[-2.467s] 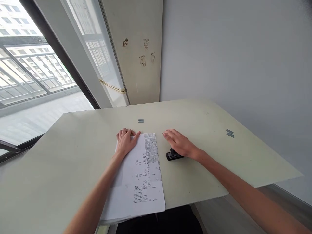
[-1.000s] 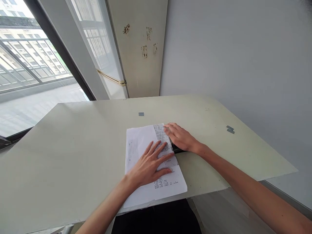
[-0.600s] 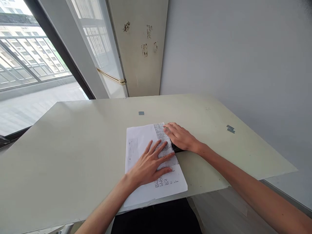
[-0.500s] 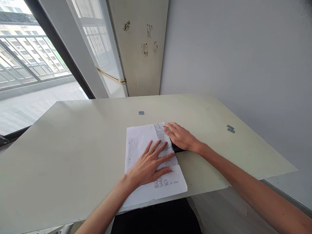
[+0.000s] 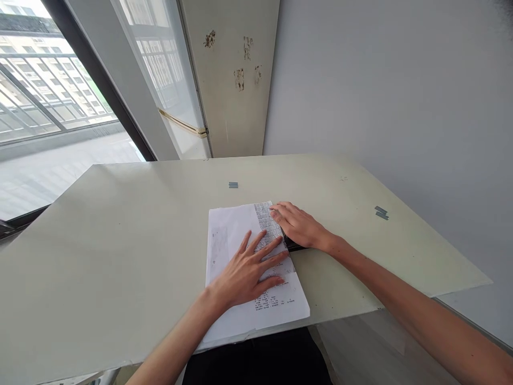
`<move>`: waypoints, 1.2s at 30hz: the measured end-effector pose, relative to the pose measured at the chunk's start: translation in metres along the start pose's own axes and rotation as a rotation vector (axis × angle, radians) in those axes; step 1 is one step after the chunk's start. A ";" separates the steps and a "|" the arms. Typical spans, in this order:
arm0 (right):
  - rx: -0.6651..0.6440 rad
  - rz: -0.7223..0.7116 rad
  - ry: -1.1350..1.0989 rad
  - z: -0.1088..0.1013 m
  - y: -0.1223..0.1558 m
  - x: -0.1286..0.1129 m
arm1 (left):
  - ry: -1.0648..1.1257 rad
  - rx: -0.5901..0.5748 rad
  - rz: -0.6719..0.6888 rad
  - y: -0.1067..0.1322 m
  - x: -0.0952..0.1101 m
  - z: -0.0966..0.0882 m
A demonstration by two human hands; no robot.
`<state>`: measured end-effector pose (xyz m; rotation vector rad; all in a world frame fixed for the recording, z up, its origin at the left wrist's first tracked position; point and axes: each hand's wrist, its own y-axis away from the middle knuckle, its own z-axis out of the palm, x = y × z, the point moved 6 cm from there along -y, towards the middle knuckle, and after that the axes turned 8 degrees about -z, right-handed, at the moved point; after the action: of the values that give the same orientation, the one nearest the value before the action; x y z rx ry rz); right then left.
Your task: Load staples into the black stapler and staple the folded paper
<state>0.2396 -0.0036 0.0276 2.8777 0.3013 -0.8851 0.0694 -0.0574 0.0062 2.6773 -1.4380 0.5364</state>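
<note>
White sheets of paper (image 5: 228,321) with printed text lie on the table near its front edge, dense print along the upper right. My left hand (image 5: 248,272) rests flat on them, fingers spread. At the upper right edge of the paper, my right hand (image 5: 300,224) is curved over a black object (image 5: 294,246), fingers together and pointing left onto the print. Only a dark strip of that object shows beneath the palm, so its kind is hidden.
The pale table (image 5: 120,256) has grey strips (image 5: 233,185) at the back and more grey strips (image 5: 381,213) at the right. Behind it stand a fridge (image 5: 232,107) and a grey wall (image 5: 380,80). A window (image 5: 48,96) is at the left.
The view has shifted very slightly. Fingers of my left hand have moved a little on the paper; my right hand stays on the black object.
</note>
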 end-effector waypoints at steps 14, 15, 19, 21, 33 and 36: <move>-0.007 0.003 0.043 0.002 0.000 -0.002 | 0.009 0.007 -0.008 0.000 0.000 0.000; -0.009 0.005 0.023 0.001 0.000 -0.001 | 0.008 0.001 -0.010 0.000 0.000 0.001; -0.010 0.026 -0.066 -0.003 0.002 0.000 | 0.018 0.002 -0.009 0.001 0.000 0.001; -0.001 0.034 -0.082 -0.004 0.003 0.001 | 0.019 0.002 -0.009 0.001 0.000 0.002; -0.009 0.023 -0.100 -0.004 0.003 0.006 | 0.017 0.024 -0.006 0.002 0.000 0.001; -0.011 0.022 -0.098 -0.006 0.003 0.005 | -0.011 0.007 -0.010 0.002 0.001 0.002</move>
<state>0.2474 -0.0050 0.0294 2.8103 0.2633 -1.0131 0.0688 -0.0596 0.0045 2.6959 -1.4279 0.5279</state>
